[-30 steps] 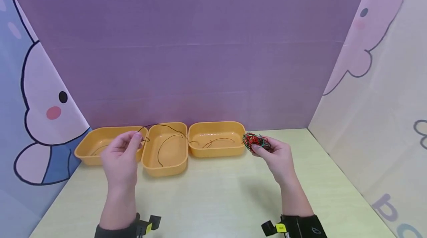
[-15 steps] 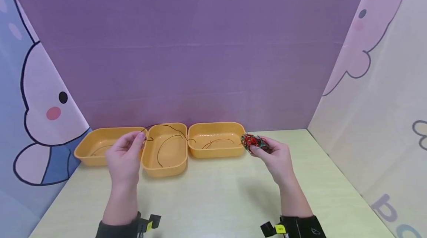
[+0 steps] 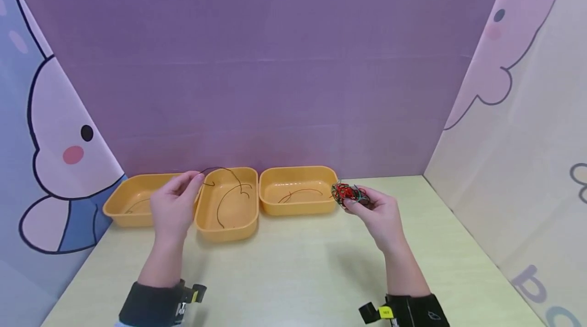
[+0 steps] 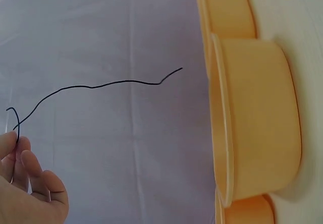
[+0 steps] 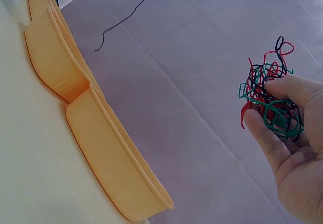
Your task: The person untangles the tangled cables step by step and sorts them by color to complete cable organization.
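My left hand (image 3: 174,205) pinches a thin black wire (image 4: 126,81) between thumb and fingers, above the left and middle trays. The wire's wavy free length reaches right, over the middle tray (image 3: 227,235); a short bent end curls by the fingertips in the left wrist view. Out to the right, my right hand (image 3: 378,215) grips a tangled bundle of red, green and black wires (image 5: 272,98) with thumb and fingers. That bundle hangs just right of the right tray (image 3: 298,209). Part of the left tray (image 3: 128,219) is hidden behind my left hand.
Three yellow trays stand in a row at the back of the pale table (image 3: 284,276), against a purple backdrop (image 3: 275,62). A dark wire (image 3: 219,207) lies in the middle tray, reddish wires (image 3: 300,191) in the right one, a thin wire (image 3: 135,203) in the left. Printed sheets flank both sides.
My left hand has moved right and slightly up, carrying the black wire, whose free end now hangs over the middle tray. The right hand with the bundle has barely moved.
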Demonstrator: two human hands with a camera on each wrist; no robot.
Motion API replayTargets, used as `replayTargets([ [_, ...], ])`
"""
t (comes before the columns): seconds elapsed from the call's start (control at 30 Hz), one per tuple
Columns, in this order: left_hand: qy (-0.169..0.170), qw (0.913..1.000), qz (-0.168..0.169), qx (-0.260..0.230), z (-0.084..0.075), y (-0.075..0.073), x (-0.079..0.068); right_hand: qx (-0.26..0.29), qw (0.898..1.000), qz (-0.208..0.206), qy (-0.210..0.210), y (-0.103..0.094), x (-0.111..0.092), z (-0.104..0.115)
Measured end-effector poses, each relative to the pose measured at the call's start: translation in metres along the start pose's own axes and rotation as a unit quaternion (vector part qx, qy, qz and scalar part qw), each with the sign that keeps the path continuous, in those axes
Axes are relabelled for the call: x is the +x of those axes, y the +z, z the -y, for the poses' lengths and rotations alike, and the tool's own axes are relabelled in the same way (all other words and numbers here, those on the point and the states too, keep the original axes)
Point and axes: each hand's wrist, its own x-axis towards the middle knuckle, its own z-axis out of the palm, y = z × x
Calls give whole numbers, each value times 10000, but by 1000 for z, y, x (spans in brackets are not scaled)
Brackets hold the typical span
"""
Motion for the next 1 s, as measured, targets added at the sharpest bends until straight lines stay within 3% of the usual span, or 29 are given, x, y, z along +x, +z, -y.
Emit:
replayTargets([
  [0.2,509,9951,376,765,10,4,18,28,9999,29,143,4,0,6],
  [0.37,701,9833,799,1479,21,8,30,-65,9999,44,111,9,-5,21],
  [0.63,1000,9574,1592,2194,46,17,38,-192,9997,-2,178,11,-6,25],
  [0.8,1227,9338,2108,2617,58,21,33,-21,9998,-6,193,8,-2,11],
  [1.0,959,9083,2745,3006,65,20,28,67,9999,-29,141,8,0,1],
])
